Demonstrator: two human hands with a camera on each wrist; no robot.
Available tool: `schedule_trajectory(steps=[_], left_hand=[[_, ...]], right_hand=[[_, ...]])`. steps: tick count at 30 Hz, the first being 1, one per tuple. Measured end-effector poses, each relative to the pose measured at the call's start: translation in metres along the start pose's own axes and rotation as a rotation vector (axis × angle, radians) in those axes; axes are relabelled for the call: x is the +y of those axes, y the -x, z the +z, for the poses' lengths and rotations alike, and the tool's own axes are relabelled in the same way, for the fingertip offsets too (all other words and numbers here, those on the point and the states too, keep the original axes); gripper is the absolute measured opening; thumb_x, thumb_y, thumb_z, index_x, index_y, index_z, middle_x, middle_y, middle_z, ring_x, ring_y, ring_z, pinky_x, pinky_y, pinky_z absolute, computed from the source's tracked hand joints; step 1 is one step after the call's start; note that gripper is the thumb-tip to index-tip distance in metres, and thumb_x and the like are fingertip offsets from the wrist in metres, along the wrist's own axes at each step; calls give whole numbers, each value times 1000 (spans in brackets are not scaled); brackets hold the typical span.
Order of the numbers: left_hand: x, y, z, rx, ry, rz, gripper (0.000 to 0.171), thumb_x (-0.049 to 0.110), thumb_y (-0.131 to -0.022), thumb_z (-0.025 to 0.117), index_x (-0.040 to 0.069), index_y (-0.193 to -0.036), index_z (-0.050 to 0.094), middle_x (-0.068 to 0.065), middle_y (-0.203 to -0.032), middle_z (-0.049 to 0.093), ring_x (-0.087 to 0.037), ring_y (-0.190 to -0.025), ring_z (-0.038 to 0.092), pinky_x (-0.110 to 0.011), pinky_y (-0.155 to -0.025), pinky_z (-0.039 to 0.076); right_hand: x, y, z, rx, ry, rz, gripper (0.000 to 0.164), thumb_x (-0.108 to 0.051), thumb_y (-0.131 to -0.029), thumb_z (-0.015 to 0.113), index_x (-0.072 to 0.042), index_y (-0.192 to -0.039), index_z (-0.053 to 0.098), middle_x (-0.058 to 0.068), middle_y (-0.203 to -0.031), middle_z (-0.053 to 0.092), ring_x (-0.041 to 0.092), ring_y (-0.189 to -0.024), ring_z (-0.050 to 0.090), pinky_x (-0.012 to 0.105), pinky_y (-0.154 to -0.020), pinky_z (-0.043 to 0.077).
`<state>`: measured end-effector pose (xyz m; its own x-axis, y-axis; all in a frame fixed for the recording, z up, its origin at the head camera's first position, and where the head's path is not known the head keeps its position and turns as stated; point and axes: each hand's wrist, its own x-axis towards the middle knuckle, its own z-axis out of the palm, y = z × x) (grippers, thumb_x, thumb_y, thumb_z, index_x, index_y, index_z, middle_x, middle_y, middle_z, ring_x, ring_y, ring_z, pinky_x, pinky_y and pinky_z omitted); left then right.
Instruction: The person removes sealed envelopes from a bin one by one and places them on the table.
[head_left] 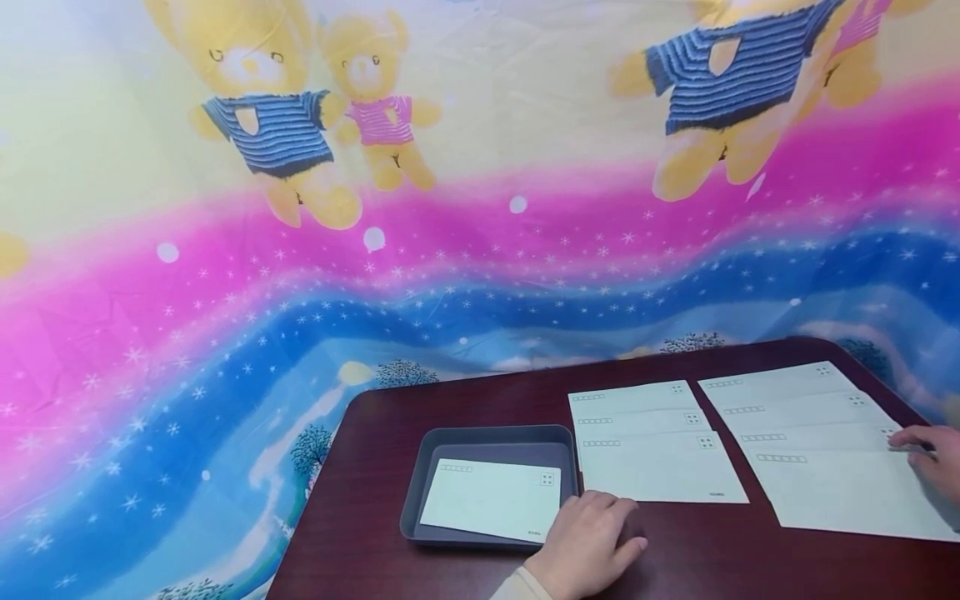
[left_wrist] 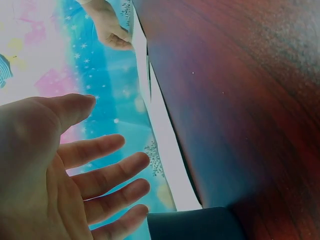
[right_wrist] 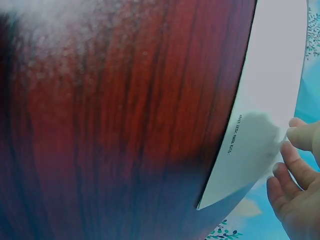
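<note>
White envelopes with printed postcode boxes lie in two overlapping columns: three in the middle column [head_left: 660,471] and several in the right column [head_left: 847,492]. At the right edge of that right column, my right hand [head_left: 937,458] pinches the front envelope [right_wrist: 260,75] between thumb and fingertips; part of the hand is cut off by the frame. One more envelope [head_left: 491,500] lies inside a grey tray [head_left: 420,521]. My left hand [head_left: 585,542] hovers by the tray's front right corner, fingers loosely spread, holding nothing; the left wrist view shows its palm.
Everything rests on a dark red wooden table [head_left: 337,533] with rounded back corners. Behind it hangs a cloth [head_left: 480,233] printed with teddy bears and snowflakes.
</note>
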<state>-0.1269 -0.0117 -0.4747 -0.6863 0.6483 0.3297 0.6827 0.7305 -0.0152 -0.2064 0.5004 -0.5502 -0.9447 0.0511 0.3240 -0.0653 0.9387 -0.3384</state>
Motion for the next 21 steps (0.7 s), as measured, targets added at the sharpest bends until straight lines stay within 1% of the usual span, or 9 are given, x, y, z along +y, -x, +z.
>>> schedule_trajectory(steps=[3, 6, 9, 11, 15, 18, 21], left_hand=[[0, -1, -1, 1, -4, 3, 36, 49, -91, 49, 27, -116, 61, 16, -106, 63, -2, -100, 56, -21, -73, 41], [0, -1, -1, 6, -3, 7, 36, 49, -91, 49, 27, -116, 61, 16, -105, 63, -2, -99, 56, -21, -73, 42], [-1, -1, -2, 2, 3, 7, 36, 50, -92, 48, 26, -117, 61, 16, -106, 63, -2, -100, 56, -21, -74, 42], [-2, 0, -2, 1, 10, 5, 37, 50, -92, 47, 26, -117, 61, 16, -106, 63, -2, -100, 56, -21, -75, 43], [-4, 0, -2, 8, 19, 4, 37, 49, -92, 48, 26, -118, 61, 15, -106, 64, -2, -100, 56, -22, -76, 43], [-5, 1, -3, 21, 33, 8, 36, 47, -91, 50, 25, -117, 61, 14, -105, 64, -3, -99, 57, -22, -75, 44], [-7, 0, -4, 47, 46, 14, 34, 45, -90, 53, 23, -115, 63, 13, -102, 65, -4, -96, 58, -22, -75, 44]], right_hand=[[0, 2, -1, 8, 6, -11, 17, 20, -75, 53, 14, -91, 55, 34, -90, 54, 52, -88, 43, 63, -77, 38], [-3, 2, -3, 28, 0, -28, 14, 17, -75, 57, 13, -88, 56, 35, -88, 54, 52, -86, 45, 62, -75, 39], [-10, 2, -7, 47, -7, -27, 11, 12, -76, 59, 13, -86, 56, 35, -85, 55, 53, -83, 48, 60, -71, 41], [-15, 1, -9, 49, -12, -5, 11, 9, -76, 59, 14, -86, 55, 36, -85, 55, 52, -83, 48, 59, -70, 42], [-26, 2, -10, 69, -45, 6, 13, 9, -78, 58, 16, -89, 54, 37, -87, 54, 52, -84, 46, 60, -72, 41], [-36, 2, -12, 89, -65, -9, 12, 10, -80, 56, 16, -91, 55, 35, -86, 54, 50, -83, 45, 60, -74, 39], [-46, 2, -14, 83, -67, -29, 13, 9, -81, 56, 16, -91, 56, 32, -86, 54, 47, -82, 46, 60, -75, 39]])
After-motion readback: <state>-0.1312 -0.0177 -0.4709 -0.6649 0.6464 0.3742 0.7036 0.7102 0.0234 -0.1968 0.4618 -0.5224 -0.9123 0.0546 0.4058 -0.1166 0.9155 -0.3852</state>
